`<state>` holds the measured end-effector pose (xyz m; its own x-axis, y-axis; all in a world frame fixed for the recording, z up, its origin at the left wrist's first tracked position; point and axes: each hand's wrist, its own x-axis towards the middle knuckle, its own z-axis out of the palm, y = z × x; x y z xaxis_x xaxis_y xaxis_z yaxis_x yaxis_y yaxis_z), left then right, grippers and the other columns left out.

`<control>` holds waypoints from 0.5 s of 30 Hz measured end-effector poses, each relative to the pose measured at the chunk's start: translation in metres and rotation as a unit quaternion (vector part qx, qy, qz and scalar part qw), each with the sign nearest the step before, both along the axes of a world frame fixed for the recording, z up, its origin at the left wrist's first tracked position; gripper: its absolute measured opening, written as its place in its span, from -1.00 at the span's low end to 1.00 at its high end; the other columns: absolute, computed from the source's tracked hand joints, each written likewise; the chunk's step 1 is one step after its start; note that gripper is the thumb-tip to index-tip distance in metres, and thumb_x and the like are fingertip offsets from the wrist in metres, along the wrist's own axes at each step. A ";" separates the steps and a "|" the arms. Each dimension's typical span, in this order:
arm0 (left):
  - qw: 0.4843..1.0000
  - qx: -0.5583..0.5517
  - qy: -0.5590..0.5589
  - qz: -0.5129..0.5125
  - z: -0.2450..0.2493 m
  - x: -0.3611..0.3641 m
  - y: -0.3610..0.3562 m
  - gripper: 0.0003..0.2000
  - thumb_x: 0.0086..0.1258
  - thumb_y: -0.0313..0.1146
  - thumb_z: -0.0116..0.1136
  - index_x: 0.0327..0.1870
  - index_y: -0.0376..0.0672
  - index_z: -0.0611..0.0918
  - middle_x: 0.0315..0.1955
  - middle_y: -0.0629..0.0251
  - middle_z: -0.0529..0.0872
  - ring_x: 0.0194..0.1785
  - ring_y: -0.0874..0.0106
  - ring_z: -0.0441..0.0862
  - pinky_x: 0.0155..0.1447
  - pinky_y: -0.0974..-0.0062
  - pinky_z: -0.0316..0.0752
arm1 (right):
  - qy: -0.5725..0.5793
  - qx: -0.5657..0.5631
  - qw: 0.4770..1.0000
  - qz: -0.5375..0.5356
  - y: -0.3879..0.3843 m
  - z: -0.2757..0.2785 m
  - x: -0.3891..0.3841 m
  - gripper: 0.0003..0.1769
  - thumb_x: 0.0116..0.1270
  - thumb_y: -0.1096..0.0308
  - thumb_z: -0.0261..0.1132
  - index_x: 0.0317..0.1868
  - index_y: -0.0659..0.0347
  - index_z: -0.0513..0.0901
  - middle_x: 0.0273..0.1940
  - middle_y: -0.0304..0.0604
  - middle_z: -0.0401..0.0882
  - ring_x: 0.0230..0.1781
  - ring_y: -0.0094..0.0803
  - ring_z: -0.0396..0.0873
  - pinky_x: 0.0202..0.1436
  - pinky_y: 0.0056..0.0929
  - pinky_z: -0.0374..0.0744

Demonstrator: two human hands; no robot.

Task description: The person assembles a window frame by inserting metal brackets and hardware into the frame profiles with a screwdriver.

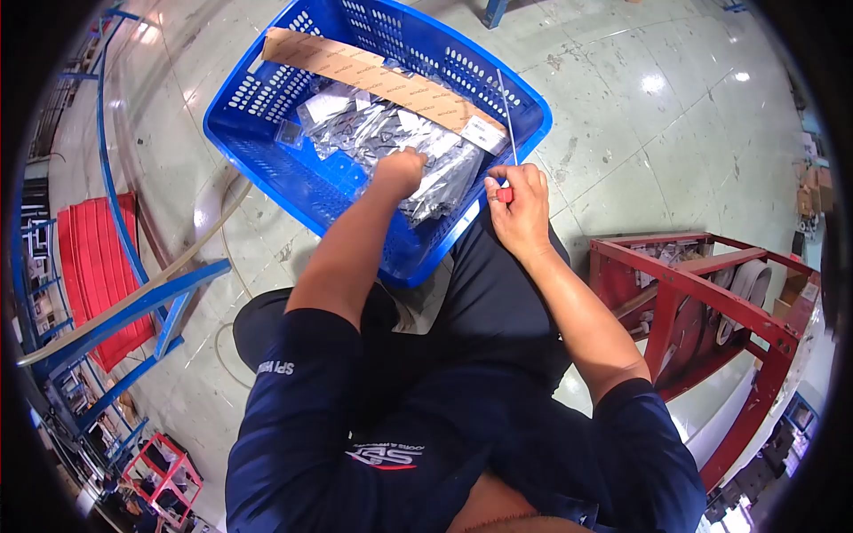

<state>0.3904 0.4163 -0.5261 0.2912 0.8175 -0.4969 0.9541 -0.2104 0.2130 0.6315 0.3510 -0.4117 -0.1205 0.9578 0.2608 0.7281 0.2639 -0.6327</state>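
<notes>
Right hand point(520, 211) grip clamped round red-handled screwdriver point(510, 133) at blue plastic basket's point(258, 166) right rim; long axis runs away from wearer, shaft forward, leaning slightly left. Left hand point(402, 171) down at bagged parts point(449, 182), can't tell if grip's closed on one. Swinging the shaft inward could snag basket holes or pierce bags.

Red-painted metal frame point(711, 299) stands at 3 o'clock. Red ribbed panel point(93, 275) at 9 o'clock, partly behind blue metal bars point(187, 289). Floor point(622, 115) is grey tile.
</notes>
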 end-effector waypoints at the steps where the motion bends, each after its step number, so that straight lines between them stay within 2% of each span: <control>1: 0.999 0.026 -0.008 0.024 -0.010 0.001 0.000 -0.67 0.51 -0.09 0.22 0.14 -0.05 0.70 0.14 0.08 0.69 0.26 0.07 0.67 0.33 0.09 0.58 | -0.002 -0.004 1.000 -0.003 0.000 0.000 0.001 -0.82 0.33 0.32 0.48 -0.09 0.10 0.73 -0.18 -0.08 0.51 -0.08 -0.06 0.49 0.07 -0.13 0.47; 3: 0.998 0.046 -0.018 0.048 -0.019 0.000 0.003 -0.70 0.52 -0.12 0.20 0.13 -0.04 0.70 0.16 0.09 0.68 0.25 0.06 0.67 0.32 0.08 0.58 | -0.004 -0.002 1.000 -0.004 0.001 0.000 0.005 -0.82 0.33 0.32 0.48 -0.09 0.10 0.73 -0.18 -0.08 0.51 -0.08 -0.06 0.50 0.08 -0.13 0.47; 5: 0.985 0.077 -0.112 0.107 0.001 -0.015 0.011 -0.76 0.52 -0.20 0.20 0.04 -0.12 0.70 0.11 0.03 0.67 0.18 0.01 0.66 0.27 0.05 0.55 | 0.005 0.001 1.000 -0.004 0.001 -0.002 0.006 -0.82 0.33 0.32 0.48 -0.09 0.10 0.73 -0.17 -0.09 0.51 -0.07 -0.06 0.50 0.08 -0.12 0.46; 7: 0.981 0.079 -0.132 0.122 0.010 -0.027 0.016 -0.78 0.51 -0.27 0.20 0.00 -0.18 0.71 0.05 0.00 0.69 0.16 0.00 0.66 0.26 0.07 0.55 | 0.007 0.000 1.000 -0.001 0.001 -0.004 0.006 -0.81 0.32 0.32 0.48 -0.08 0.10 0.73 -0.17 -0.09 0.51 -0.06 -0.06 0.50 0.08 -0.13 0.47; 9: 0.955 0.106 -0.225 0.159 0.013 -0.041 0.024 -0.80 0.50 -0.26 0.21 -0.03 -0.14 0.73 0.05 0.03 0.72 0.18 0.01 0.67 0.25 0.08 0.55 | 0.012 -0.004 1.000 -0.001 0.000 -0.003 0.002 -0.80 0.32 0.31 0.48 -0.08 0.09 0.73 -0.17 -0.09 0.51 -0.05 -0.06 0.49 0.09 -0.13 0.46; 10: 0.931 0.140 -0.269 0.203 0.012 -0.044 0.024 -0.79 0.50 -0.24 0.23 -0.04 -0.17 0.72 -0.04 -0.02 0.76 0.13 0.02 0.69 0.21 0.13 0.56 | 0.012 -0.009 1.000 0.003 0.001 -0.003 0.000 -0.79 0.32 0.30 0.48 -0.07 0.08 0.72 -0.17 -0.09 0.51 -0.04 -0.07 0.48 0.09 -0.13 0.45; 11: 0.933 0.139 -0.266 0.200 0.011 -0.049 0.023 -0.79 0.50 -0.24 0.23 -0.04 -0.17 0.72 -0.04 -0.02 0.76 0.13 0.02 0.69 0.21 0.13 0.56 | 0.015 -0.010 1.000 0.000 0.000 -0.002 -0.002 -0.79 0.32 0.30 0.48 -0.07 0.08 0.72 -0.17 -0.09 0.51 -0.04 -0.07 0.48 0.09 -0.13 0.45; 13: 0.886 0.106 -0.286 0.349 0.017 -0.057 0.025 -0.77 0.52 -0.23 0.23 -0.03 -0.21 0.72 -0.09 -0.06 0.78 0.08 0.02 0.72 0.20 0.15 0.56 | -0.041 -0.006 0.999 0.035 0.002 -0.001 -0.006 -0.78 0.32 0.27 0.48 -0.07 0.06 0.72 -0.15 -0.08 0.51 -0.03 -0.07 0.47 0.10 -0.12 0.44; 15: 0.882 0.120 -0.275 0.363 0.013 -0.065 0.028 -0.77 0.54 -0.23 0.21 -0.04 -0.22 0.72 -0.11 -0.07 0.80 0.03 0.03 0.74 0.18 0.18 0.56 | -0.052 -0.013 0.997 0.047 0.004 0.000 -0.011 -0.79 0.31 0.26 0.46 -0.07 0.06 0.73 -0.12 -0.07 0.52 -0.01 -0.07 0.47 0.12 -0.09 0.42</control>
